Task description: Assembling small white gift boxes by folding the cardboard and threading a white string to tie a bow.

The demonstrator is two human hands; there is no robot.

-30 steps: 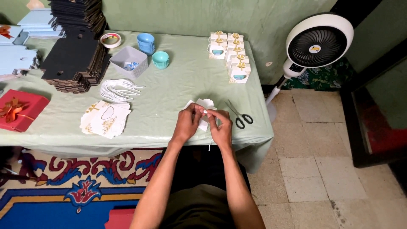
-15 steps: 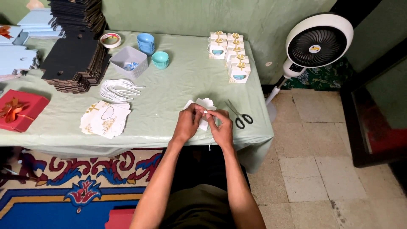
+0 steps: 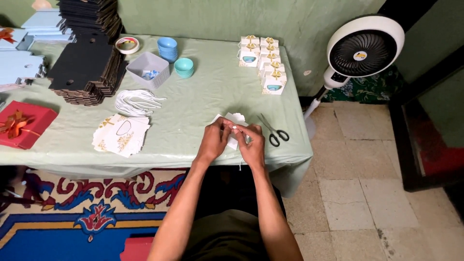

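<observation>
My left hand (image 3: 213, 140) and my right hand (image 3: 251, 143) meet over a small white folded card box (image 3: 235, 120) near the front edge of the pale green table (image 3: 203, 101). Both pinch it, with fingertips touching at its top. A thin white string (image 3: 240, 164) hangs below my right hand. Black-handled scissors (image 3: 273, 131) lie just right of my hands. To the left lies a pile of flat white printed cards (image 3: 121, 134) and a bundle of white cords (image 3: 136, 101).
Several finished small white boxes with gold bows (image 3: 263, 63) stand at the back right. A grey tray (image 3: 148, 70), stacked blue and teal cups (image 3: 175, 57), a tape roll (image 3: 127, 44), a stack of black card (image 3: 89, 53), a red gift box (image 3: 21, 123). A standing fan (image 3: 360, 50) is on the floor right.
</observation>
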